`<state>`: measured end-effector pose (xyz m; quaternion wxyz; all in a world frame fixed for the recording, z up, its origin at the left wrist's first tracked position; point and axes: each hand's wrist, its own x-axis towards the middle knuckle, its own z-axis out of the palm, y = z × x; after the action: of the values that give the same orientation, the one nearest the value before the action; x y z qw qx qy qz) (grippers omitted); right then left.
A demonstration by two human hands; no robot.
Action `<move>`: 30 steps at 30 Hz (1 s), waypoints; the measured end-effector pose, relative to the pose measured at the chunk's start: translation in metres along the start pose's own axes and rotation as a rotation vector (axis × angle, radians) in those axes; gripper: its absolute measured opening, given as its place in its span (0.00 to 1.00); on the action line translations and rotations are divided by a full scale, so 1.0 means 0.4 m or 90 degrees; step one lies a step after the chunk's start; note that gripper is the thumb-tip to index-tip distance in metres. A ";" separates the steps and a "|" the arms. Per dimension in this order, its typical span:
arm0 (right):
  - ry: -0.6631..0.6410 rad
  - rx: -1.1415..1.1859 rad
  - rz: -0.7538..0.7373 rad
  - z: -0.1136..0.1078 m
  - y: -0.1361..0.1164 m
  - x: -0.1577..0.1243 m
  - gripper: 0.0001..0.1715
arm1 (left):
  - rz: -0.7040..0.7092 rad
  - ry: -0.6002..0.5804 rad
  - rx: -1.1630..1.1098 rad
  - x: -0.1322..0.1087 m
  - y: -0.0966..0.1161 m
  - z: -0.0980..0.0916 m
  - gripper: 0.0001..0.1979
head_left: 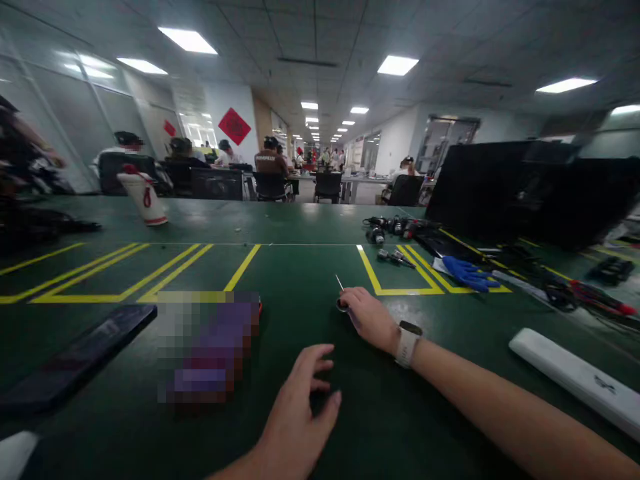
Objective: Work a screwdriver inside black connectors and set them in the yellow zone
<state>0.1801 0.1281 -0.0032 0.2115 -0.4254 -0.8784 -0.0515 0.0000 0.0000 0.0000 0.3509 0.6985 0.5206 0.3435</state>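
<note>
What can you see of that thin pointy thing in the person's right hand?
The thin pointy thing is a slim, pale, straight rod that looks like metal. It pokes out from the closed fingers of the right hand, slanting away and to the left above the green table. A small, dark, rounded part shows under the fingers; I can't tell whether they're joined. The hand hides the rest.

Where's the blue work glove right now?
In the head view, the blue work glove lies right of centre on the green tabletop, overlapping a yellow tape outline, beyond and to the right of the right hand.
</note>
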 end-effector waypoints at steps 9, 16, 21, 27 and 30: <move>0.013 -0.083 0.162 0.046 0.118 0.177 0.16 | 0.228 -0.116 0.217 0.129 0.023 -0.020 0.22; 0.011 -0.156 0.266 0.054 0.149 0.211 0.17 | 0.307 -0.140 0.357 0.181 0.039 0.004 0.20; 0.014 -0.210 0.333 0.023 0.194 0.164 0.17 | 0.319 -0.157 0.370 0.170 0.035 -0.005 0.20; 0.001 -0.260 0.413 -0.025 0.293 0.066 0.17 | 0.316 -0.171 0.355 0.175 0.038 -0.002 0.22; 0.001 -0.284 0.454 -0.042 0.329 0.032 0.17 | 0.320 -0.175 0.354 0.177 0.038 0.001 0.22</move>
<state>0.2798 0.2160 0.0056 0.1192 -0.7382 -0.6434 -0.1643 0.0235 0.0654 0.0206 0.1197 0.9118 0.3551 0.1681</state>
